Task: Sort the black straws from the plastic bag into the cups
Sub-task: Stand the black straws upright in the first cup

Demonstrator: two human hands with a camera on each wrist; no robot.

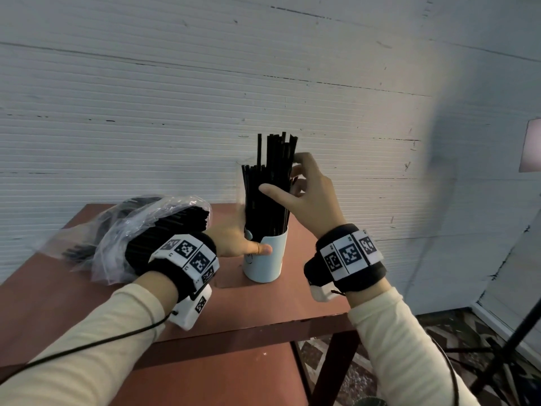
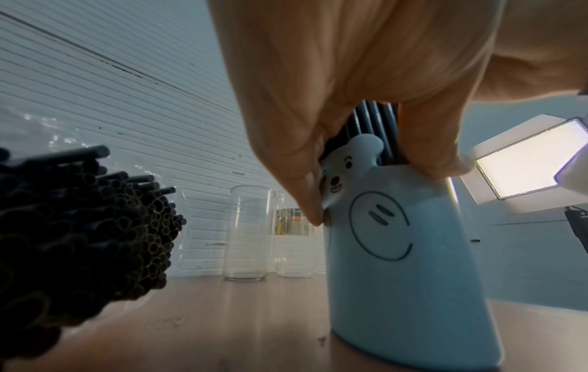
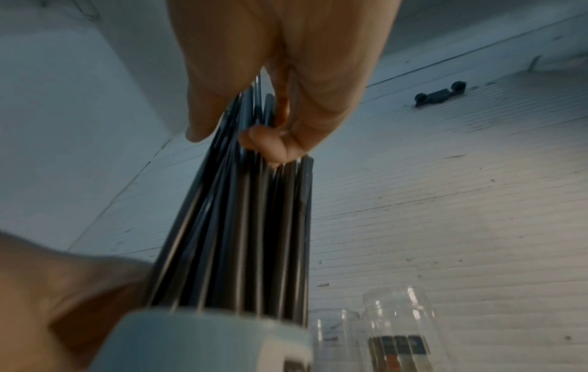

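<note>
A light blue cup [image 1: 265, 262] with a bear face stands on the red-brown table [image 1: 263, 312]. It is packed with upright black straws [image 1: 268, 200]. My left hand [image 1: 251, 244] grips the cup near its rim, thumb on the front. My right hand [image 1: 279, 172] wraps thumb and fingers round the upper part of the straw bundle. In the left wrist view the cup [image 2: 397, 251] fills the middle with my fingers [image 2: 299, 176] on its bear face. Seen from the right wrist, the straws [image 3: 248, 226] rise out of the cup [image 3: 206, 339]. A clear plastic bag [image 1: 146, 227] with many more black straws lies to the left.
Two empty clear glasses [image 2: 248, 231] [image 2: 292, 241] stand at the back of the table by the white ribbed wall. A lit light panel [image 2: 525, 163] stands off to the right, with a tripod on the floor [image 1: 503, 356]. The table's front edge is close to my wrists.
</note>
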